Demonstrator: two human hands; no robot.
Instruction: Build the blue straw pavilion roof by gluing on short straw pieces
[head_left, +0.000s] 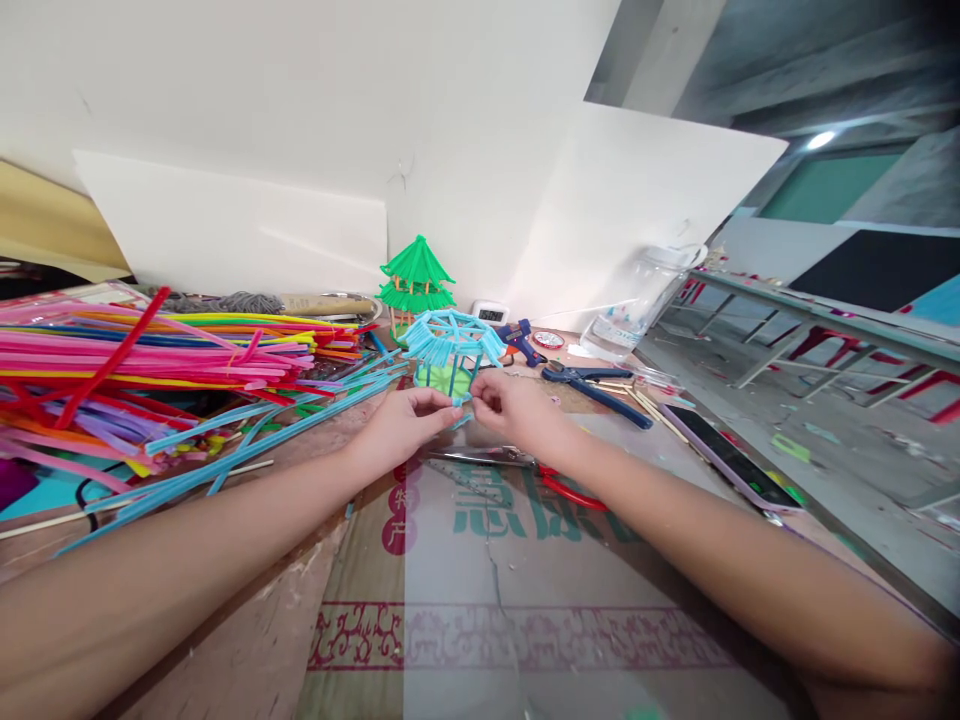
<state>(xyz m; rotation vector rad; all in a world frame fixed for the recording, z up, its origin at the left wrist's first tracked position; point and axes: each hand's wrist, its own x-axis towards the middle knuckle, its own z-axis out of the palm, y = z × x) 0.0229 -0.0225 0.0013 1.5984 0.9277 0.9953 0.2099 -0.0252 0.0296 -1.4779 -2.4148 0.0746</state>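
A short piece of light blue pipe cleaner (462,399) lies pinched between the fingertips of my left hand (405,428) and my right hand (519,412). Both hands are closed and almost touch. Right behind them stands a small pavilion model (454,338) with a light blue, open-ribbed roof, dark posts and a light green base. My fingers partly cover its front; whether the blue piece is joined to the base I cannot tell. Further back is a green two-tiered pagoda model (418,275).
Bundles of coloured pipe cleaners (187,355) pile up at left. At right lie blue-handled pliers (600,388), a glue gun (523,342), a phone (731,455) and a clear plastic jug (637,305). Red-handled scissors (570,490) rest under my right forearm. A small digital clock (489,313) stands behind.
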